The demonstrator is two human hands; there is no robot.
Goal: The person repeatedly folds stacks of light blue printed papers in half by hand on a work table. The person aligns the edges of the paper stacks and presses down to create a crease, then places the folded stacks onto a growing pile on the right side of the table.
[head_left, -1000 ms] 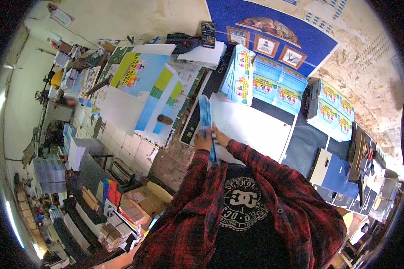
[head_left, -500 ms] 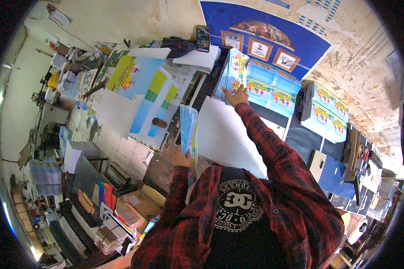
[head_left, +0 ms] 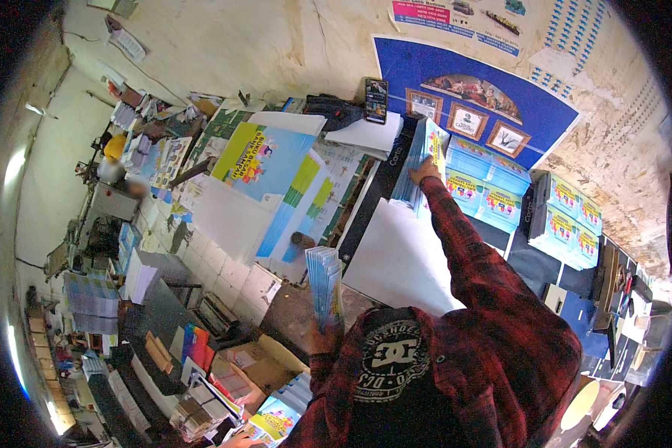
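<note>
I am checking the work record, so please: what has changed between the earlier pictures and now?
The right hand let go of the booklet bundle and reached forward to a booklet stack. The left hand kept the bundle and drew it back toward the body. The phone and the printed cover sheet stayed in place.

The right arm point(head_left: 479, 257) reaches to the far side, slightly bent at the elbow, its plaid sleeve drawn up to the wrist. The right hand point(head_left: 426, 171) is palm down with its fingers pointing far. The left arm point(head_left: 322, 367) is folded near the chest point(head_left: 396, 358), and the left hand point(head_left: 322, 337) (rather blurred and partly hidden) is closed in a grip, well apart from the right hand.
</note>
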